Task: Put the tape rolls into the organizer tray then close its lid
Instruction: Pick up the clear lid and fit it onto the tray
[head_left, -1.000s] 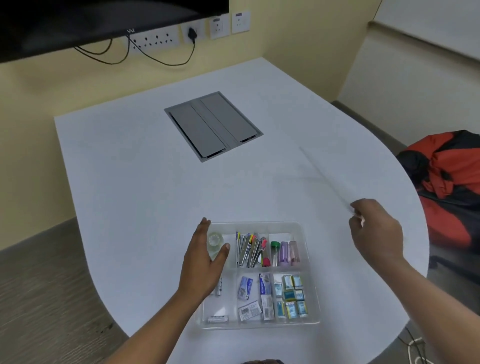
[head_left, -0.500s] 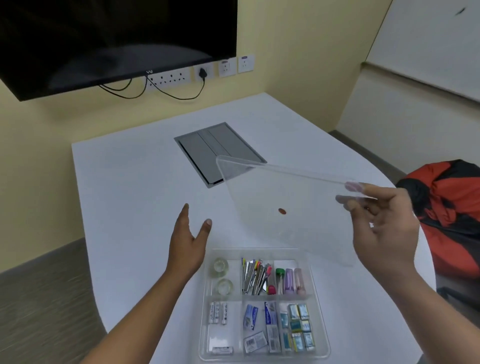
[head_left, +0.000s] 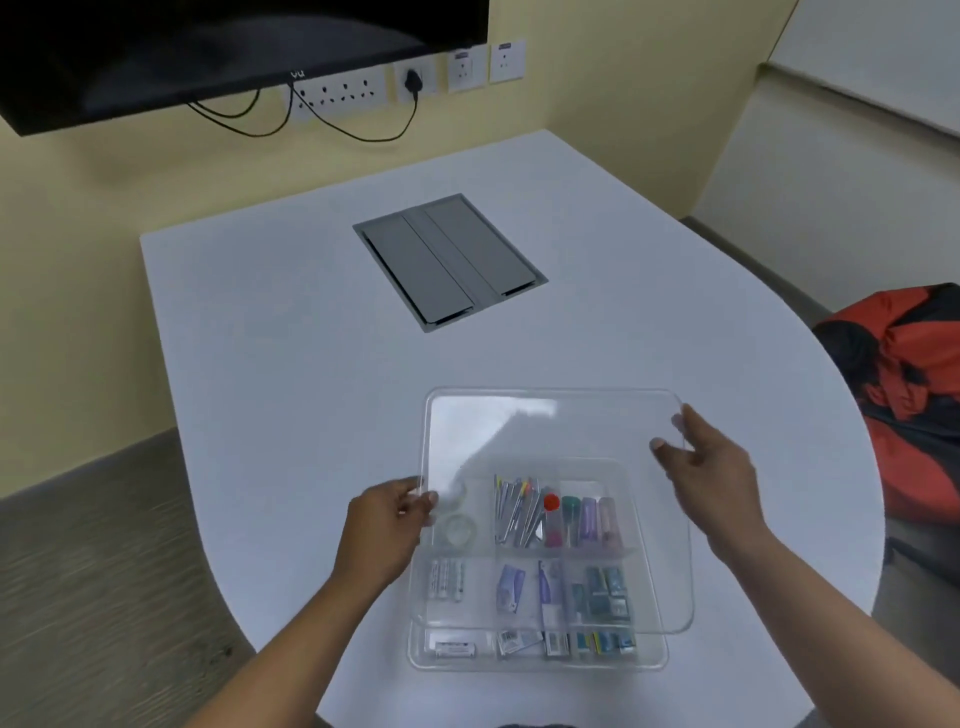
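Observation:
A clear organizer tray (head_left: 535, 666) sits on the white table near its front edge, filled with pens, small tubes, batteries and boxes. A clear tape roll (head_left: 460, 530) lies in its far-left compartment; a second roll behind it is blurred by the lid. The transparent lid (head_left: 545, 431) hovers flat above the tray, shifted toward the far side. My left hand (head_left: 387, 525) grips the lid's left edge. My right hand (head_left: 701, 462) holds its right edge, fingers on the rim.
A grey cable hatch (head_left: 449, 260) is set into the white table (head_left: 291, 374) farther back. A red and black bag (head_left: 904, 395) lies right of the table. A dark screen (head_left: 208, 47) and wall sockets (head_left: 343, 91) hang on the far wall.
The lid went from tilted in my right hand alone to level over the tray. My left hand, open before, has taken hold of its left edge.

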